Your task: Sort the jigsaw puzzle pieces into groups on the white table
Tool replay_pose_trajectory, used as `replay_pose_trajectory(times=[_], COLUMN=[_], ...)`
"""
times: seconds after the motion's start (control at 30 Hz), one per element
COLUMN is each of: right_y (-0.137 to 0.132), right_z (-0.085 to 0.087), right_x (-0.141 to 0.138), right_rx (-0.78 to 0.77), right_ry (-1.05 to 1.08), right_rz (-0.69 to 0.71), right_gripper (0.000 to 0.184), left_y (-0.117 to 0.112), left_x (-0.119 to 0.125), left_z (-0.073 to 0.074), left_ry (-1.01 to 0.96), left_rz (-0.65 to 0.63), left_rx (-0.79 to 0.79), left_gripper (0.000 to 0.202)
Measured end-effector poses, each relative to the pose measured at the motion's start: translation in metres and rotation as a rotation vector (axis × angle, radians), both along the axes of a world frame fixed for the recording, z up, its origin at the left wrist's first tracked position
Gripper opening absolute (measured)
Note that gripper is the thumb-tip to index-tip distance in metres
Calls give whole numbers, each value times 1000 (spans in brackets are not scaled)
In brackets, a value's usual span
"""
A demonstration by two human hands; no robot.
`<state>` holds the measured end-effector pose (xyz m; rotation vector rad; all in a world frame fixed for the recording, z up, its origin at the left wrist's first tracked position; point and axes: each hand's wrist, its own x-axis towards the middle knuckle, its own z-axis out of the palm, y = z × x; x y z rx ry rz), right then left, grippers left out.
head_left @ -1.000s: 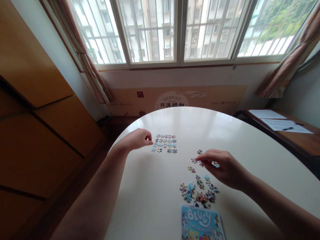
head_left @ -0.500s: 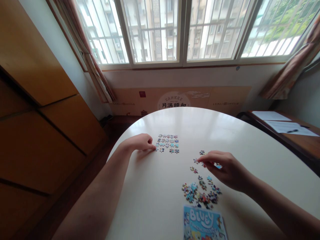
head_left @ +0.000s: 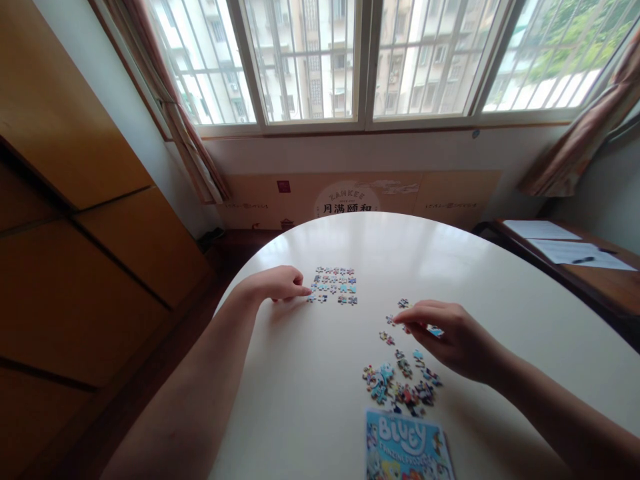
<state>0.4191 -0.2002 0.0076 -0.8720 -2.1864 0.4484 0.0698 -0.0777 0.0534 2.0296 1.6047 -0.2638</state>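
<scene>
A round white table [head_left: 480, 280] carries small jigsaw pieces. Rows of sorted pieces [head_left: 334, 285] lie at its left middle. My left hand [head_left: 277, 285] rests beside them, fingers curled, its fingertip touching the lower left pieces of that group. My right hand [head_left: 450, 337] hovers over scattered pieces [head_left: 395, 321], fingers pinched on a piece with a blue edge. A denser heap of loose pieces [head_left: 400, 388] lies nearer me, just above the blue Bluey puzzle box [head_left: 407, 447] at the table's near edge.
Wooden cabinets [head_left: 75, 200] stand at the left. A barred window [head_left: 360, 60] with curtains [head_left: 580, 140] runs along the back. A cardboard panel with printed characters [head_left: 350, 200] leans under it. A side desk with papers [head_left: 565, 250] and a pen stands at the right.
My left hand has dropped from just above the table to the left edge of the sorted rows and touches them. My right hand has stayed pinched over the scattered pieces.
</scene>
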Motion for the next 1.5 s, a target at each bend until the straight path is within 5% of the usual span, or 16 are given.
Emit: replay_pose_trajectory(times=[0.43, 0.87, 1.17, 1.5], right_y=[-1, -1, -1, -1], right_z=[4, 4, 5, 3], right_x=[-3, -3, -3, -2], right_rx=[9, 12, 6, -2], right_ry=[7, -10, -3, -17], right_rz=[9, 7, 15, 15], right_gripper=[23, 23, 23, 23], left_y=[7, 0, -7, -5], left_x=[-2, 3, 24, 32], left_z=[-10, 0, 2, -7], left_ry=[62, 57, 56, 78], left_rz=[-40, -27, -156, -190], left_rx=[44, 28, 308, 293], left_gripper=[42, 45, 46, 46])
